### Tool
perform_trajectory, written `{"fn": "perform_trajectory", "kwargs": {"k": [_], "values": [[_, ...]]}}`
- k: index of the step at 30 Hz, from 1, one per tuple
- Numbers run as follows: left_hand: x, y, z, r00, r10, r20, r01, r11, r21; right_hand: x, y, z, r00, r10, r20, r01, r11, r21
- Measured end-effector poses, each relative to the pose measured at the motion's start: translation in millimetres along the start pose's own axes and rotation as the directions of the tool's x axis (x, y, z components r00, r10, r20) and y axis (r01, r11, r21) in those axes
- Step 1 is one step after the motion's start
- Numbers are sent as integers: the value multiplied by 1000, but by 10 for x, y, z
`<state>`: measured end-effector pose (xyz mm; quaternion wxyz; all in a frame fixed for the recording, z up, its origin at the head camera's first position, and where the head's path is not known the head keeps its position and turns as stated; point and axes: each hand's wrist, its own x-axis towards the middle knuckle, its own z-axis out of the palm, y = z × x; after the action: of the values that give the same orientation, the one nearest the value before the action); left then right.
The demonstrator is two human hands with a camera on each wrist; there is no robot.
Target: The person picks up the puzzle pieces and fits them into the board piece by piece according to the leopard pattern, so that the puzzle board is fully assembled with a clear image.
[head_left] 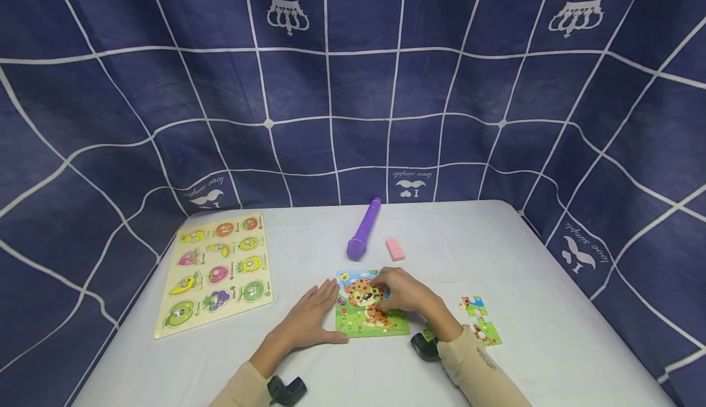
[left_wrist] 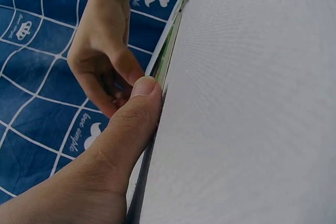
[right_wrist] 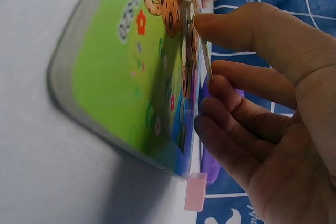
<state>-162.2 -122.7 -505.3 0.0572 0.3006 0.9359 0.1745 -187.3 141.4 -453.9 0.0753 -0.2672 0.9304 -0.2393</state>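
A leopard jigsaw puzzle (head_left: 353, 327) with a green border lies on the white table in the head view. My left hand (head_left: 309, 321) rests at its left edge, fingers straight and thumb near the lower left corner. Over the puzzle's right half, my right hand (head_left: 405, 290) pinches a thin puzzle piece (right_wrist: 207, 59) between thumb and fingers, seen edge-on in the right wrist view. The piece's picture cannot be made out. Loose puzzle pieces (head_left: 485, 332) lie right of the board, partly hidden by the right forearm.
A wooden fruit puzzle board (head_left: 206, 318) lies at the left. Behind the leopard puzzle are a purple toy microphone (head_left: 364, 232) and a small pink block (head_left: 394, 249). A blue checked curtain (head_left: 358, 88) hangs behind the table.
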Motion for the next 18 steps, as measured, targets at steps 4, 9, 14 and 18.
{"fn": "perform_trajectory", "kwargs": {"k": [4, 9, 14, 18], "values": [[3, -1, 4, 1000, -1, -1, 1, 1000, 1, 20, -6, -3, 1000, -2, 11, 2, 1000, -4], [1, -2, 7, 1000, 1, -7, -1, 1000, 1, 42, -12, -2, 1000, 7, 27, -7, 1000, -16], [0, 2, 1, 1000, -1, -2, 1, 1000, 1, 54, -5, 13, 999, 26, 31, -25, 1000, -15], [1, 7, -6, 1000, -3, -1, 3, 1000, -3, 53, 2, 24, 999, 41, 34, -40, 999, -13]]}}
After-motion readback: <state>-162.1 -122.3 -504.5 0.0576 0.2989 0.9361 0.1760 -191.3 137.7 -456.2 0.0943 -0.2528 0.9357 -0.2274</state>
